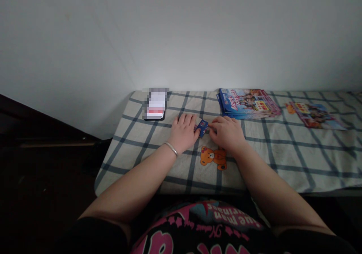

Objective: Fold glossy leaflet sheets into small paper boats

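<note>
A small folded leaflet (pixel 202 127), dark blue with white marks, lies on the checked cloth (pixel 158 148) between my hands. My left hand (pixel 183 131), palm down with a silver bangle at its wrist, lies with the fingers stretched out over the cloth. Its thumb rests on the leaflet's lower edge, and part of the paper is hidden under the hand. From the other side, my right hand (pixel 228 134) has its fingers curled in, with the fingertips at the leaflet's right edge. Just below the hands, an orange bear print (pixel 214 158) shows on the cloth.
A stack of colourful printed leaflets (pixel 246 103) lies at the back, right of centre. Farther right is another leaflet (pixel 315 115). A phone (pixel 155 105) with a blurred, lit screen lies at the back left. Behind the table rises a white wall (pixel 181 35).
</note>
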Demonstrator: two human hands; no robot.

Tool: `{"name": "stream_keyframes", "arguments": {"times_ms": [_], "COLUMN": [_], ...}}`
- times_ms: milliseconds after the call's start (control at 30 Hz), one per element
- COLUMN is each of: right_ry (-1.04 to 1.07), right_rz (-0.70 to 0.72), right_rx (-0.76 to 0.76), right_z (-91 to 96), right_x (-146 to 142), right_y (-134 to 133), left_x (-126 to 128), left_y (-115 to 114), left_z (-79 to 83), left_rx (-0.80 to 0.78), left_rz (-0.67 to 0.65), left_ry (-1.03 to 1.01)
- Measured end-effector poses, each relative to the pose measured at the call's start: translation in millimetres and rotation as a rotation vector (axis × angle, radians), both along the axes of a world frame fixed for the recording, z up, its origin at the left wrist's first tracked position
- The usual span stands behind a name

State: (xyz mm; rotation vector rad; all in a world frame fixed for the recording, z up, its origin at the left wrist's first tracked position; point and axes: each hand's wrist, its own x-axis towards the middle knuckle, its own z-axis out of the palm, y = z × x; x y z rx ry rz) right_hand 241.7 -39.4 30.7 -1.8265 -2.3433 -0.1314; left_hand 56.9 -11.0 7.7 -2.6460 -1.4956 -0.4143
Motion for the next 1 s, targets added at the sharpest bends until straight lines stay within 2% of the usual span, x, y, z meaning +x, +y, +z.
{"name": "stream_keyframes", "arguments": {"times_ms": [233,400,600,867,1000], "right_ry": [0.096,0.202,0.245,0.25,0.244], "right_rz": [0.05,0.202,0.44,0.424,0.417], "right_rx": [0.037,0.084,0.034,-0.004,0.004], "right_z": [-9.8,-19.2,-25.8,-25.5,-22.5], "right_x": [7.6,11.7,13.6,12.5,12.7], "right_y": [6.7,13.0,19.3,18.8,17.5], "left_x": [-5.8,-10.3,-14.8,-29.4,-35.7], "left_y": [2.8,5.6,7.6,-13.9,-13.2], "left_z": [-0.9,-5.6,-7.8,13.4,19.0], "left_rx": [-0.007,-0.041,-0.113,-0.058,-0.048], "left_rz": [0.001,0.004,-0.011,-0.131,-0.205], "left_ry": [-0.012,0.003,0.043,0.094,0.078]}}
